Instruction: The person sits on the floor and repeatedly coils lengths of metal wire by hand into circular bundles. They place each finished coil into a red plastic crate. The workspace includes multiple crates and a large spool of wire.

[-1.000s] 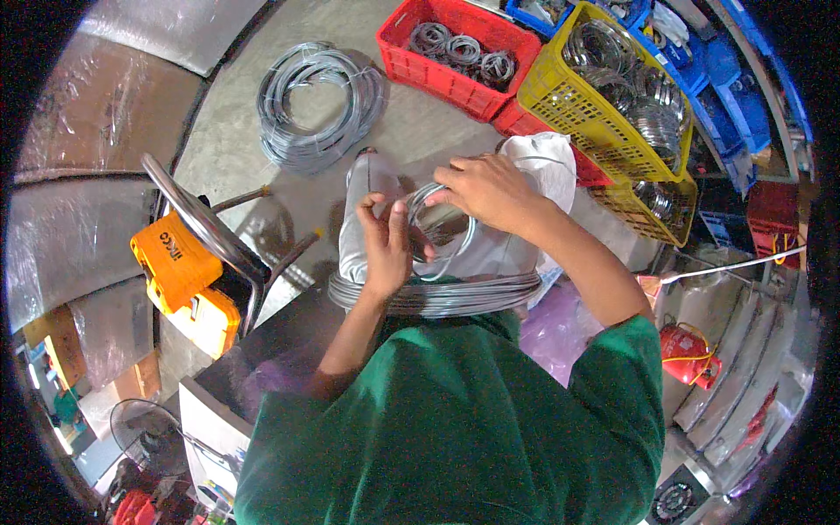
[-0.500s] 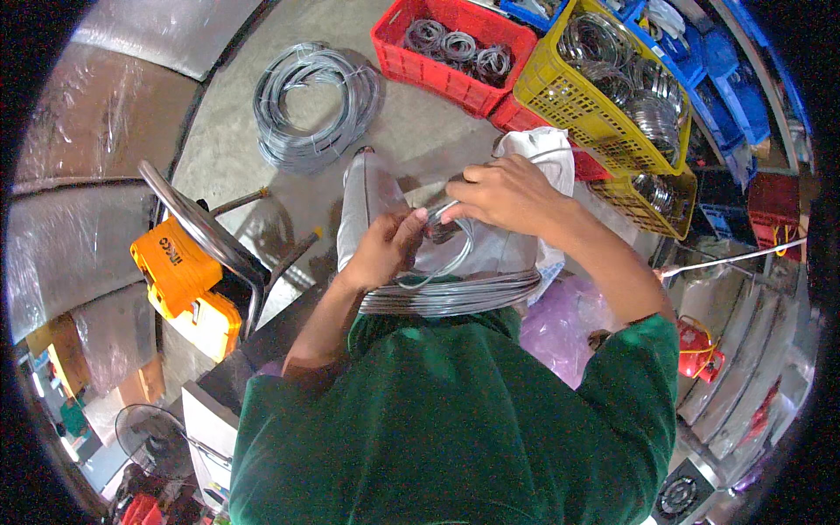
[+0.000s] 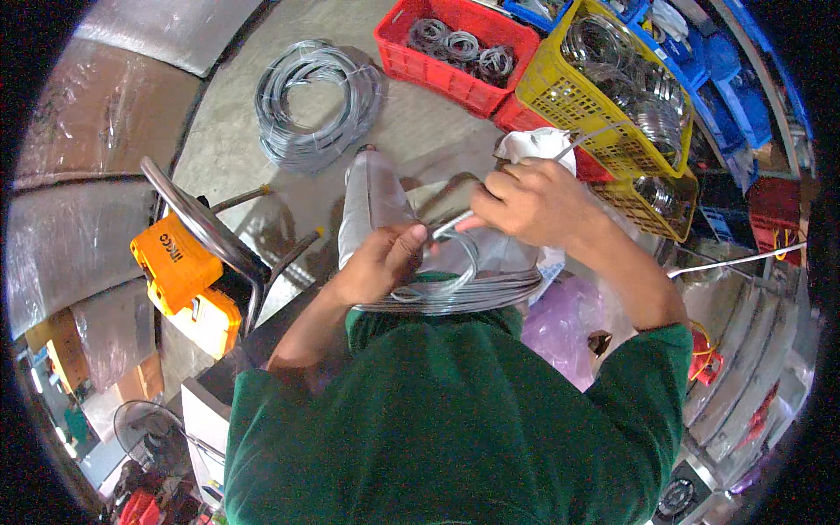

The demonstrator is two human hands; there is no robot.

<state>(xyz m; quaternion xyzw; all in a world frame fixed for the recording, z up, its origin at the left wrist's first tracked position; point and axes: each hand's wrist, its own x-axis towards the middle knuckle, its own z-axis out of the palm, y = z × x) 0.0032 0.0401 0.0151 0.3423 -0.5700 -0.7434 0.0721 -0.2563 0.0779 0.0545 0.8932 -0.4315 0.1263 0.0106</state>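
Observation:
My left hand (image 3: 381, 262) pinches a loop of grey cable (image 3: 459, 262) just above a flat coil of the same grey cable (image 3: 464, 296) lying in front of my chest. My right hand (image 3: 529, 203) grips the cable's free strand, which runs up and to the right toward the yellow basket (image 3: 560, 96). A white bag (image 3: 534, 144) lies behind my right hand. Both hands are close together over the coil.
A big loose coil of grey cable (image 3: 315, 105) lies on the concrete floor. A red crate (image 3: 455, 48) holds small coils. Yellow baskets hold clear rings. An orange tool case (image 3: 179, 271) and a metal stool frame (image 3: 210, 232) stand at left; a purple bag (image 3: 564, 324) at right.
My right hand has lifted up and to the right, drawing the strand out. My left hand has slid down to the loop's lower left.

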